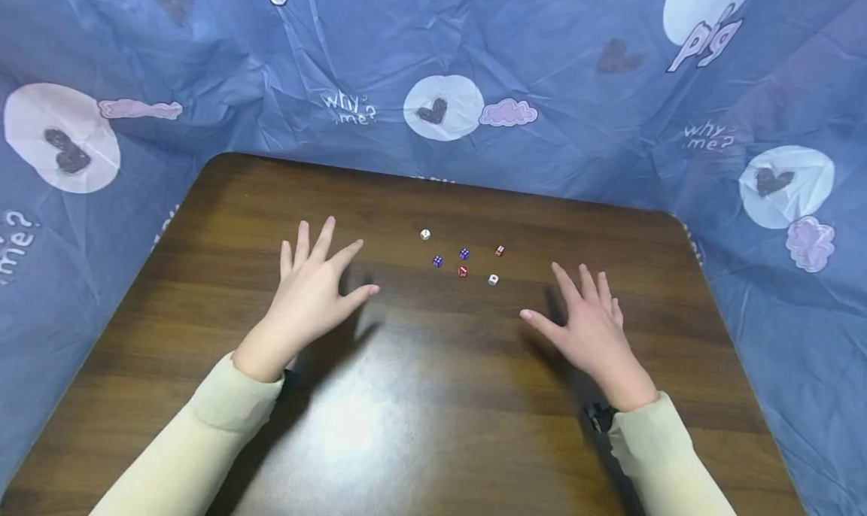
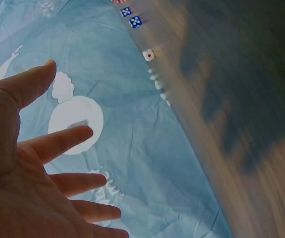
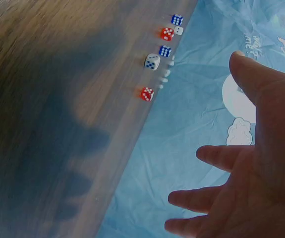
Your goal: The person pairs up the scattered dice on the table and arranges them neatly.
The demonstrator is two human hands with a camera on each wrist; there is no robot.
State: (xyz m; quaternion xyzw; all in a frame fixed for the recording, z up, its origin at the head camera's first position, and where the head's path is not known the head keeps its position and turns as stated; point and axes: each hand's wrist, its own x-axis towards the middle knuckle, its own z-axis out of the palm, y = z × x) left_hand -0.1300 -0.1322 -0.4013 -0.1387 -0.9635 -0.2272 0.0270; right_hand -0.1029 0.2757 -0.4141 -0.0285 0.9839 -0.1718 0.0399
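Several small dice lie in a loose cluster on the wooden table (image 1: pixel 406 350), past the hands. In the head view they are a white die (image 1: pixel 425 235) at the far left, a blue die (image 1: pixel 437 261), another blue die (image 1: pixel 463 253), a red die (image 1: pixel 463 272), a second red die (image 1: pixel 500 250) and a white die (image 1: pixel 493 280) nearest the front. To their left, my left hand (image 1: pixel 308 294) hovers with fingers spread and nothing in it. My right hand (image 1: pixel 592 332), also spread and holding nothing, is to their right. Both cast shadows on the tabletop.
A blue printed cloth (image 1: pixel 379 50) hangs behind the table and along both sides. Its folds meet the table's rounded far corners. A bright glare (image 1: pixel 345 426) shows on the tabletop between the forearms.
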